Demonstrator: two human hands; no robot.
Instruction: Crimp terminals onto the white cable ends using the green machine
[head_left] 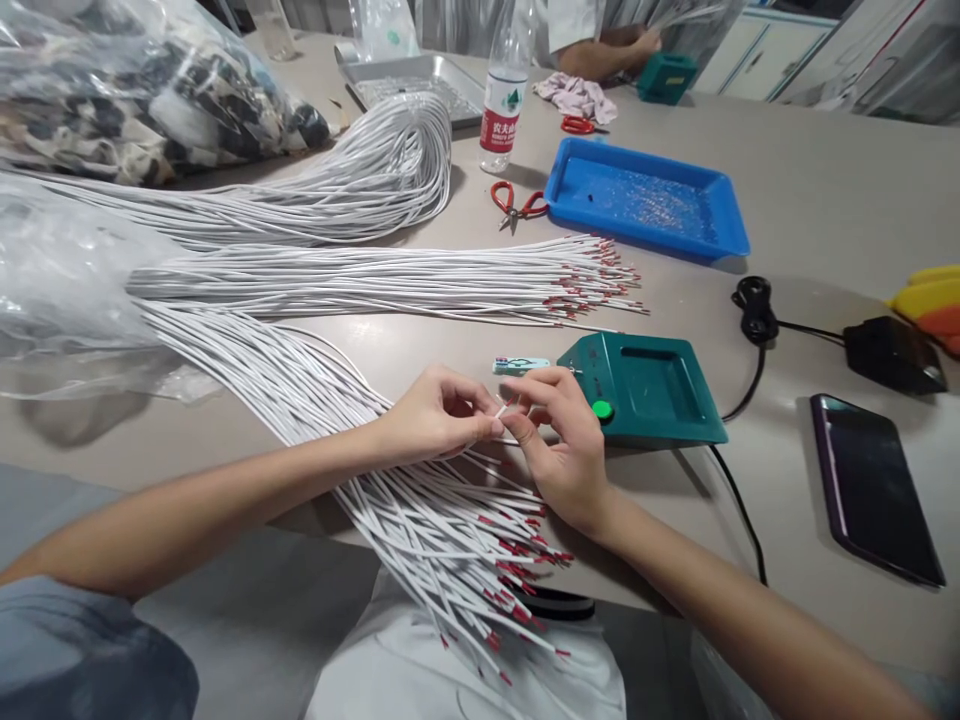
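Note:
My left hand (442, 412) pinches a white cable near its end, above a fanned bundle of white cables (420, 530) that hangs over the table edge onto my lap. Many of those cables have red tips. Fingers of my right hand (562, 440) close on the same cable's end, meeting the left fingertips; the exact tip is partly hidden. Right beside my right hand stands a green device (652, 385) with a bright green button. A small light-blue tool (521, 366) lies just behind the fingers. Another bundle of white cables with red tips (375, 280) stretches across the table.
Behind are a looped cable coil (405, 170), red-handled snippers (513, 210), a blue tray (645, 235) holding small scraps, and a bottle (501, 115). To the right lie a phone (874, 485) and a black adapter (892, 352). A co-worker's arm (600, 58) rests at the far side.

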